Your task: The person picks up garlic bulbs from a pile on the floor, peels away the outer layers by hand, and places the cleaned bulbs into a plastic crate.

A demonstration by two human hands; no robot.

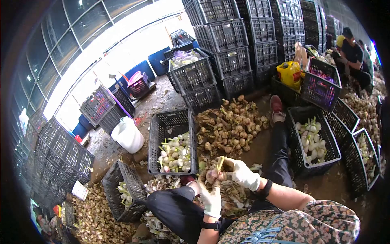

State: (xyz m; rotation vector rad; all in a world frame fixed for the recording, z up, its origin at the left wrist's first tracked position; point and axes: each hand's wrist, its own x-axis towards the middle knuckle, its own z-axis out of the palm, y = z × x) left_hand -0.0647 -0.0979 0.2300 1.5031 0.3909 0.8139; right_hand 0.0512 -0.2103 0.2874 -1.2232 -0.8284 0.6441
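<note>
Centrally, a single garlic bulb [211, 175] is held between two gloved hands, above loose husks [233, 196] and between the worker's legs. The left hand [211, 199] cups the bulb from the near side, its fingers bent around it; the right hand [243, 175] pinches at the bulb's right side, beside the upright yellow-green stalk [220, 163]. Whether the right hand also grips a tool cannot be told. Just beyond the hands lies a heap of soil-brown garlic [231, 127]. To its left stands a black perforated crate [164, 121] partly filled with white bulbs [174, 153]; to its right, past the outstretched leg, a second crate [325, 162] contains similar bulbs with green stalks. A tilted crate [136, 181] occupies the near left, with a white bucket [128, 136] farther off. Tall crate stacks [229, 36] rise at the far side; a seated co-worker [352, 53] appears at far right.
</note>
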